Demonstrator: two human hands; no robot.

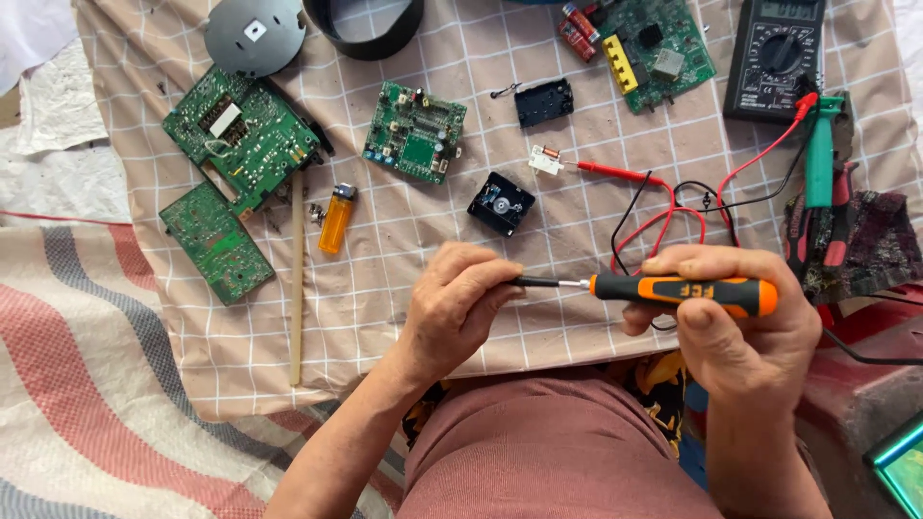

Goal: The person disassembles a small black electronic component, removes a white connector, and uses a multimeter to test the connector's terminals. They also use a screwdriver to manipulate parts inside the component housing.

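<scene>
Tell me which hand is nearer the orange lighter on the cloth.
Left. The left hand grips the screwdriver tip just right of and below the orange lighter. The right hand holds the handle, farther right.

The screwdriver (663, 290) has an orange and black handle and a thin dark shaft with a bright metal section next to the handle. It lies level, held in the air above the checked cloth, handle to the right. Its tip is hidden inside closed fingers.
</scene>
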